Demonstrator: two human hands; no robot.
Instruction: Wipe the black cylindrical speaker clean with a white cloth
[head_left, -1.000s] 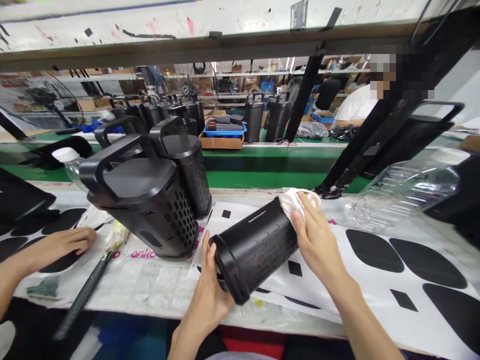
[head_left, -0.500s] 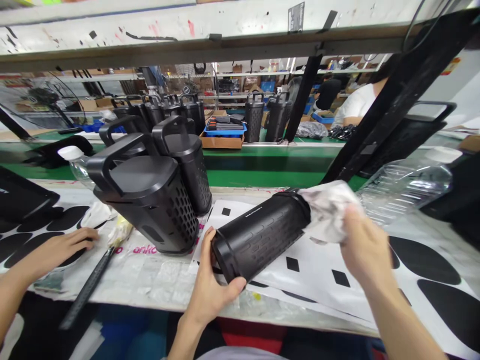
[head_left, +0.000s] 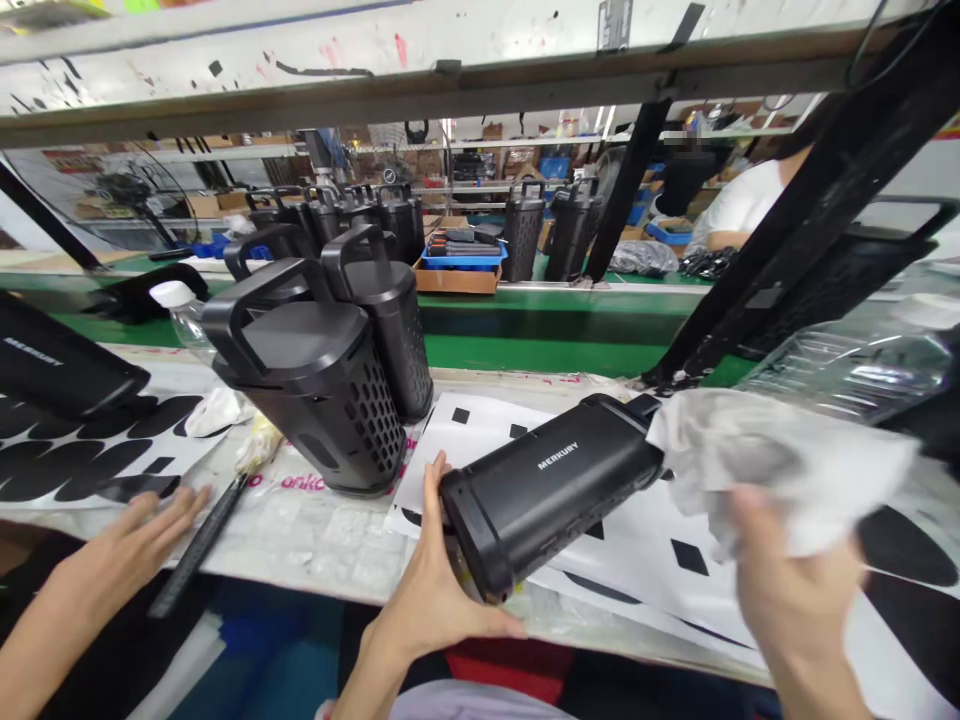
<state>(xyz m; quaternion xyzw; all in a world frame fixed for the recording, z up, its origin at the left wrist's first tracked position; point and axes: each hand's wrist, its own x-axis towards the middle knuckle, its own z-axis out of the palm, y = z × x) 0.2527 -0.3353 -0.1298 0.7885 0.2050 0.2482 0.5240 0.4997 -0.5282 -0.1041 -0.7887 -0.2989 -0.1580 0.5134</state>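
Note:
A black speaker (head_left: 559, 490) marked MERKURY lies on its side on a white printed sheet. My left hand (head_left: 431, 590) grips its near end, fingers along the end face and thumb below the lower corner. My right hand (head_left: 795, 580), smeared by motion, clasps a crumpled white cloth (head_left: 832, 465). This cloth is at the speaker's far end, and I cannot tell whether it touches. Two upright black speakers (head_left: 307, 345) with handles and perforated sides stand to the left of my left hand, with another partly hidden behind them.
At the left, another person's hand (head_left: 142, 535) rests near a dark-handled brush (head_left: 199, 545). Clear plastic bottles stand at left and right, one a bottle (head_left: 862, 365) behind the cloth. A black post (head_left: 720, 250) slants down beyond my right hand. A shelf beam (head_left: 375, 95) crosses overhead.
The speaker has rolled so its MERKURY lettering faces up toward me. My right hand has moved right with the cloth, which spreads wider. My left hand stays at the near end.

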